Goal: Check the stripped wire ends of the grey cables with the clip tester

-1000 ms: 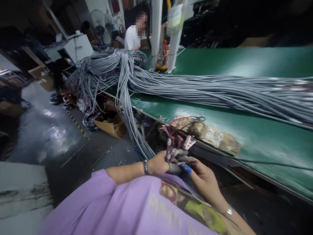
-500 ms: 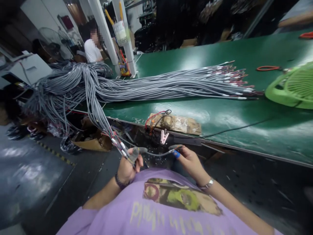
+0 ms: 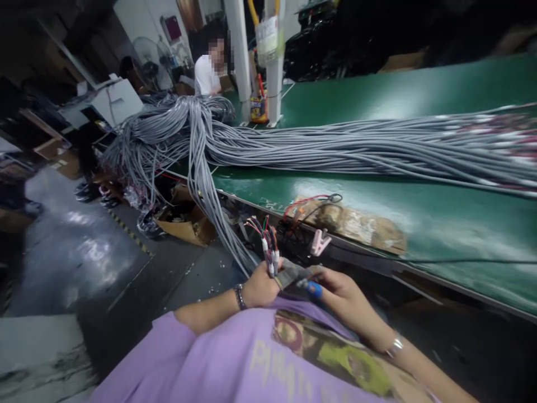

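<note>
Several grey cable ends [image 3: 271, 260], with white sleeves and thin coloured wires fanning out, stand up from my left hand [image 3: 262, 286], which is closed around them. My right hand [image 3: 339, 288] is pinched close beside it, blue tape on its thumb. A small whitish bit shows at its fingertips, apparently the sleeve of a single grey cable; the rest is hidden by the fingers. Grey coverings wrap some fingertips of both hands. The held cables [image 3: 220, 224] run up to the large pile of grey cables [image 3: 327, 148] on the green table [image 3: 268, 187].
At the table's front edge are a taped cardboard piece [image 3: 364, 226], red and black wires [image 3: 308, 202] and a pink clip [image 3: 321, 242]. An open carton [image 3: 184, 226] is on the floor at left. White posts [image 3: 274, 84] rise from the table; a person [image 3: 205, 75] is beyond.
My hands have come together, and the cable that stretched between them no longer shows. The cable ends in my left hand now point upward. The view has turned left.
</note>
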The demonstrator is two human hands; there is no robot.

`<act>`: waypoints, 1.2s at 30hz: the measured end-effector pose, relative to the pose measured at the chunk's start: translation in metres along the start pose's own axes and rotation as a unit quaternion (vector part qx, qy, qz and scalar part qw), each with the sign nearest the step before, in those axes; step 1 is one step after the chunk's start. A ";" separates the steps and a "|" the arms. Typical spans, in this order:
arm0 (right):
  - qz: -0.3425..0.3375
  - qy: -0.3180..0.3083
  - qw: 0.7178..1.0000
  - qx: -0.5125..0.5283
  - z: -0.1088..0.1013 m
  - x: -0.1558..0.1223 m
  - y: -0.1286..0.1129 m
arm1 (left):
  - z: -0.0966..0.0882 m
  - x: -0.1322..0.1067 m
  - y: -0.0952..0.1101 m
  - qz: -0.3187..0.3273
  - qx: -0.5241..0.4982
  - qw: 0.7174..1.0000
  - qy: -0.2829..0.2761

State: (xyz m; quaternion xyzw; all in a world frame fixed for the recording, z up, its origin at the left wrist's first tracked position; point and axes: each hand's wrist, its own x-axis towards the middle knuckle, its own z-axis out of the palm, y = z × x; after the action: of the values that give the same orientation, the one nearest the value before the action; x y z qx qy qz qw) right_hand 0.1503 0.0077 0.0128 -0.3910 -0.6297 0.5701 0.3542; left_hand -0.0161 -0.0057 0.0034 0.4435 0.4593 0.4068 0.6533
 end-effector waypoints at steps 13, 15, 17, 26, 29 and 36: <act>0.075 0.137 0.987 0.048 0.002 0.001 0.037 | -0.001 0.009 -0.022 -0.082 0.079 0.993 0.006; 0.076 0.145 0.986 0.038 0.002 0.003 0.039 | -0.001 0.009 -0.022 -0.085 0.071 0.994 -0.003; 0.077 0.144 0.985 0.047 0.001 0.004 0.039 | 0.000 0.010 -0.020 -0.082 0.066 0.994 -0.010; 0.027 0.031 0.989 0.142 -0.008 0.007 0.021 | -0.003 0.020 -0.008 -0.086 0.077 0.990 -0.080; 0.041 0.018 0.985 0.168 -0.007 0.005 0.022 | -0.002 0.022 -0.011 -0.066 0.076 0.992 -0.072; 0.077 0.110 0.984 0.116 0.000 0.003 0.031 | 0.006 0.018 -0.017 -0.084 0.064 0.994 -0.001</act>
State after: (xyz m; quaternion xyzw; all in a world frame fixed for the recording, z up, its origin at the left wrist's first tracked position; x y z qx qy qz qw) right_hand 0.1514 0.0114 -0.0180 -0.4548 -0.4848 0.6180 0.4197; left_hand -0.0034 0.0054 -0.0162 0.4443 0.5194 0.3197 0.6562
